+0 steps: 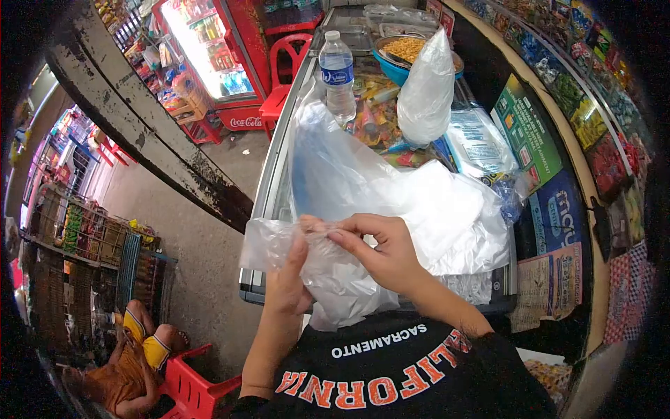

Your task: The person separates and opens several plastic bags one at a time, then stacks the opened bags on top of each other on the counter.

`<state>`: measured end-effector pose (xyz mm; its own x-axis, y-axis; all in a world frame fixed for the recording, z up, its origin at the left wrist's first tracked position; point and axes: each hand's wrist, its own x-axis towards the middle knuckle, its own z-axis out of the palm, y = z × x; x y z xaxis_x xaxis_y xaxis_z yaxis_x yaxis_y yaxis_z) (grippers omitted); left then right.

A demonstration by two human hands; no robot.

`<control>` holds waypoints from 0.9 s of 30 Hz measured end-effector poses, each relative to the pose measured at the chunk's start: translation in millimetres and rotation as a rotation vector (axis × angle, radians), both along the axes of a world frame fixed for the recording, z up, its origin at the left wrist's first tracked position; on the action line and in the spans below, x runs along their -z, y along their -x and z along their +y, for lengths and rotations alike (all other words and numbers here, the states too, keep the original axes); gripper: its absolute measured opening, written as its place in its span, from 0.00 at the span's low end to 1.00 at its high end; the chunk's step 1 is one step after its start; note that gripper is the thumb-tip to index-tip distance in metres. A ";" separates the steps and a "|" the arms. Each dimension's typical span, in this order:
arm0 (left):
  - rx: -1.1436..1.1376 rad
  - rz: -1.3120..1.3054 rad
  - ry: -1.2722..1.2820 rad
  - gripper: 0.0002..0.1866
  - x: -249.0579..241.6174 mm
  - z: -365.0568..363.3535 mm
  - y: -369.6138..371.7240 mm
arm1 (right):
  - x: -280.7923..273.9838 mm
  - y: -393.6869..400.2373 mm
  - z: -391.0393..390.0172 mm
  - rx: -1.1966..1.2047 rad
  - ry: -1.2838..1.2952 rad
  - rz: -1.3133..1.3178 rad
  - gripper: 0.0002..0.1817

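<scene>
Over the near edge of the silver-rimmed counter (268,176), a crinkled, translucent plastic bag (342,285) is pinched between the fingers of the left hand (289,269) and right hand (382,253), beside spread white plastic sheeting (457,213), with a clear, blue-labelled plastic bottle (338,82) farther back

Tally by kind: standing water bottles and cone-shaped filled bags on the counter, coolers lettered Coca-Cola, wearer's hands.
Water bottle: 1
Cone-shaped filled bag: 1
Coca-Cola cooler: 1
Left hand and right hand: 2
Total: 5
</scene>
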<state>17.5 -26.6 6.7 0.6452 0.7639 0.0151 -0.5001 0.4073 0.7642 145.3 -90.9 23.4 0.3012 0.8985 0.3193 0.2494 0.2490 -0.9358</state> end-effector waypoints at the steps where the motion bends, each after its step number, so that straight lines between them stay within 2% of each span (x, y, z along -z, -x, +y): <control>1: 0.014 0.008 0.040 0.19 0.1 0.4 1.8 | 0.8 -0.4 0.1 0.013 -0.015 -0.024 0.08; 2: 0.016 0.008 0.040 0.19 4.2 2.7 5.3 | 1.8 -1.2 0.4 0.015 -0.015 -0.024 0.08; 4: 0.033 0.043 0.121 0.22 18.9 9.9 14.1 | 4.1 -4.2 1.4 0.043 -0.024 0.233 0.08; 6: 0.052 0.008 0.096 0.22 26.1 11.2 21.0 | 3.9 -7.9 1.8 -0.011 -0.046 0.275 0.09; 8: 0.069 -0.024 0.072 0.23 34.1 16.6 28.7 | 2.2 -7.4 2.6 -0.121 -0.078 0.477 0.11; 9: 0.014 0.010 0.133 0.23 38.7 21.4 33.1 | 3.5 -11.1 2.4 -0.124 -0.078 0.479 0.11; 11: -0.047 0.045 0.194 0.23 41.6 30.2 36.6 | 6.5 -24.3 2.6 -0.129 -0.106 0.953 0.13; 12: -0.070 0.064 0.202 0.23 38.6 37.9 32.8 | -6.5 -26.9 3.5 0.032 -0.063 1.120 0.12; 14: -0.093 0.083 0.207 0.22 38.0 45.0 35.3 | 2.2 -48.9 1.3 -0.325 -0.136 1.264 0.13; 16: -0.057 0.400 -0.087 0.23 40.8 49.9 44.9 | -1.6 -50.7 1.2 -0.384 -0.140 1.311 0.13; 18: 0.020 0.420 -0.105 0.22 38.8 59.1 51.8 | -4.4 -53.4 1.6 -0.446 -0.139 1.360 0.13; 20: 0.102 0.556 -0.116 0.26 32.7 67.3 62.1 | -7.6 -63.1 3.8 -0.482 -0.260 1.479 0.13; 21: 0.098 0.556 -0.117 0.26 46.2 80.7 76.3 | -9.6 -70.7 5.1 -0.543 -0.289 1.433 0.13; 22: 0.084 0.411 -0.339 0.29 72.7 100.6 94.2 | -19.7 -69.1 6.7 -0.547 -0.289 1.431 0.13; 23: 0.072 0.261 -0.558 0.31 87.1 110.9 102.8 | -36.1 -64.0 6.0 -0.373 -0.240 1.387 0.14; 24: 0.075 0.262 -0.557 0.31 69.7 102.6 96.4 | -45.3 -62.6 6.7 -0.199 -0.192 1.340 0.15; 25: -0.003 0.088 -0.337 0.34 34.8 85.1 82.1 | -27.4 -77.7 19.6 -0.765 -0.345 1.305 0.19; 26: -0.081 -0.084 -0.114 0.36 6.3 70.0 65.8 | -23.1 -83.2 29.7 -0.763 -0.345 1.309 0.19; 27: -0.183 -0.178 -0.073 0.32 -7.9 61.7 47.7 | -21.3 -85.5 39.4 -0.753 -0.339 1.298 0.19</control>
